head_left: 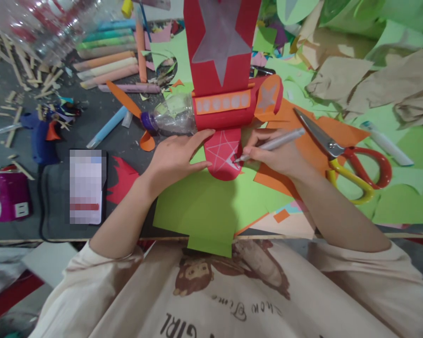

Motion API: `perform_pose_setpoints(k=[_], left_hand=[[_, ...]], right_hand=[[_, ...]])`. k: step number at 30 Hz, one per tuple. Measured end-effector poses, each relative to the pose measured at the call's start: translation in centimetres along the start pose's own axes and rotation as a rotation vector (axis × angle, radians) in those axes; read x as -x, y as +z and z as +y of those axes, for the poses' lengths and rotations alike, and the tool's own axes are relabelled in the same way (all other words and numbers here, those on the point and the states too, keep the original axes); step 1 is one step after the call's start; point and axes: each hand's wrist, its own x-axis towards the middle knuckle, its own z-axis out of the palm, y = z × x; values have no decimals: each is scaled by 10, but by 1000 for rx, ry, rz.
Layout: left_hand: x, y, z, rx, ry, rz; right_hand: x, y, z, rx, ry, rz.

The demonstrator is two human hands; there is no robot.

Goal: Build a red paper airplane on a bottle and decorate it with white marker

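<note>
In the middle lies a plane made from a clear plastic bottle (174, 114) wrapped in red paper, with an orange propeller (126, 99) on its purple cap. My right hand (277, 150) is closed around a silver marker (284, 139), its tip on the near red wing (221, 164). That wing bears a star outline, partly filled with silver near the tip. My left hand (178, 157) has thumb and index finger spread, their tips touching the wing's left edge. The far red wing (193, 28) carries a filled silver star. An orange strip (223, 103) with pale round windows runs along the body.
Scissors (334, 150) lie on orange paper at right, near another marker (387, 143). Green paper (193, 202) overhangs the table edge. Left are a phone (86, 188), a blue glue gun (42, 136), a blue marker (107, 126), sticks and several coloured markers (107, 61). Crumpled brown paper (370, 89) sits at right.
</note>
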Motion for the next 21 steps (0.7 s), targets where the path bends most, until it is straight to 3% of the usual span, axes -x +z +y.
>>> perform_pose_setpoints(k=[21], left_hand=[[-1,-1,1,13,-17,-21]], right_hand=[[1,6,3,67,-50,60]])
